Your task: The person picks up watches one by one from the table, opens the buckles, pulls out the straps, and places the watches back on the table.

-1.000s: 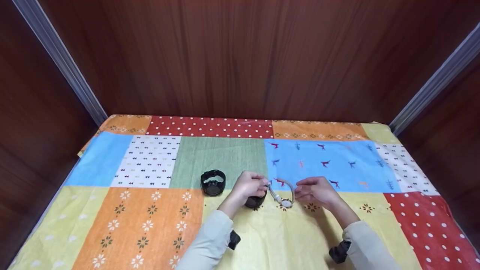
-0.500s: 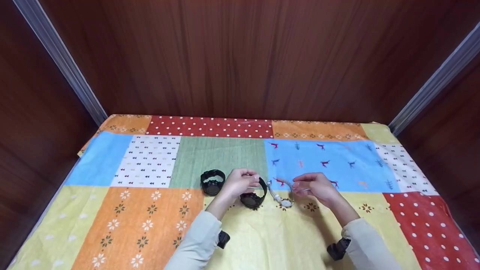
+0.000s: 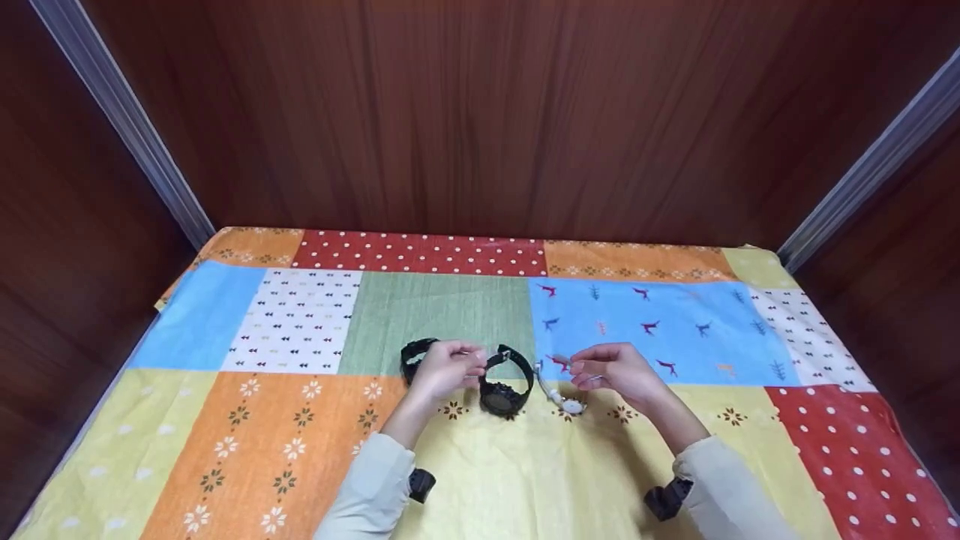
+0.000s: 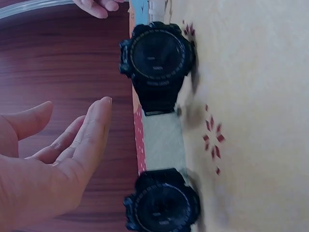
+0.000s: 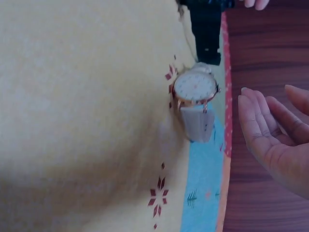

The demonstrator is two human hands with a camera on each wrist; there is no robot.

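The white watch (image 3: 572, 406) sat on the cloth-covered desk (image 3: 517, 480) where blue and yellow patches met, well inside every edge, with the middle black watch (image 3: 499, 400) just beside it and the left black watch (image 4: 163, 207) farther along. The right hand (image 3: 616, 371) was near the white watch, its grip released; the left hand (image 3: 447, 369) was by the black watches, its grip likewise released. Yellow cloth lay open between the forearms, and patches ran back to the wooden panel (image 3: 465, 112). Since half a second earlier, the left hand had moved left, uncovering the middle watch, and the right slightly left. From the head, fingers hid parts of the white strap and left watch; the left wrist view cut off the latter's lower end.
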